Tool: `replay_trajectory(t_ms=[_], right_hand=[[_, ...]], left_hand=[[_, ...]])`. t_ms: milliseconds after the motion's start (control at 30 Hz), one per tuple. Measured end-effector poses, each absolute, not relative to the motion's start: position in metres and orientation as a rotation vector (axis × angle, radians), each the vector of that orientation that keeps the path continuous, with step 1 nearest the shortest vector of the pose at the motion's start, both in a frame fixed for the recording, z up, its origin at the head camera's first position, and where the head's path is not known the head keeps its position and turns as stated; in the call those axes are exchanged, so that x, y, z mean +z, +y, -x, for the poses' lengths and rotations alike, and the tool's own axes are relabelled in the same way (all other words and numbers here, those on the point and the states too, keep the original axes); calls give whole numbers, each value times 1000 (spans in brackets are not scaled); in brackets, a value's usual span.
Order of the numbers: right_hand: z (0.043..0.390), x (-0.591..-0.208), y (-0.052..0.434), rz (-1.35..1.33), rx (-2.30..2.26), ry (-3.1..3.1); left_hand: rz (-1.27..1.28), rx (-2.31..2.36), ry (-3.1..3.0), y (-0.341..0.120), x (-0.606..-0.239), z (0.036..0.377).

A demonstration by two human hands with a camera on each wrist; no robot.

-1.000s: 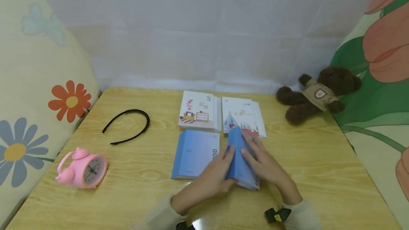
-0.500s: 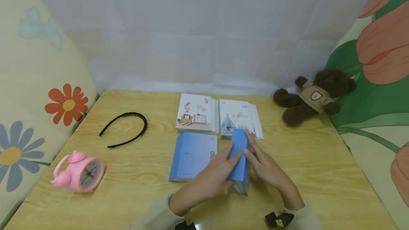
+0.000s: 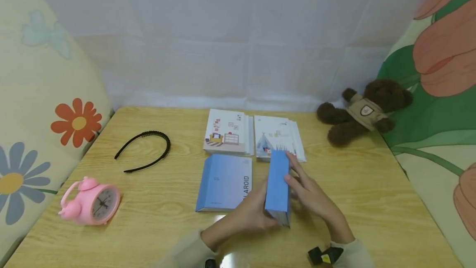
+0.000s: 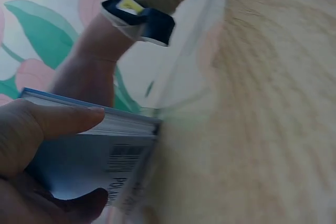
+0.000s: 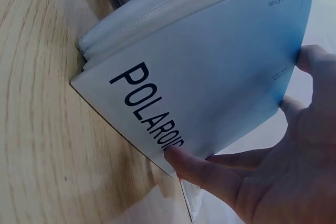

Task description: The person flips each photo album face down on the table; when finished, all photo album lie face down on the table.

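**Blue album stood on edge between two hands**

A pale wooden table (image 3: 156, 202) is seen, bearing a flat blue POLAROID album (image 3: 224, 182) beside the hands. Behind it, two white illustrated booklets (image 3: 227, 131) lie side by side. A brown teddy bear (image 3: 362, 111), a pink alarm clock (image 3: 91, 202) and a black hairband (image 3: 143, 150) are set well apart.

A second blue POLAROID album (image 3: 277, 185) is held upright on its edge on the table. It is gripped by the left hand (image 3: 249, 214), thumb laid along its page edge, and clasped from the other side by the right hand (image 3: 310, 195), fingers curled against its cover.
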State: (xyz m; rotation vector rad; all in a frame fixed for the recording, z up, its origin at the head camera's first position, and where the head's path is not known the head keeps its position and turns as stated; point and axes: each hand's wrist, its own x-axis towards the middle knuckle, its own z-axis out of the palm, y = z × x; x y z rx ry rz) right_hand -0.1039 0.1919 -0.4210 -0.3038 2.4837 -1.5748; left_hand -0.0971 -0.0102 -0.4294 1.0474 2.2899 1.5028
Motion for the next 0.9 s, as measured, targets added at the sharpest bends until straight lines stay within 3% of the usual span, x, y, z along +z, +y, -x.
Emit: replay_trajectory(t_ms=[233,667,900], right_hand=[[103,-421,191,264,-1650,2419],[102,-416,210,180,-1828,2433],[95,-428,224,120,-1487,2753]], left_hand=[[-1074,1413,2386,-1,-449,98],[-986,955,2718,2,-439,96],[-1054,608,2884,4,-441,95]])
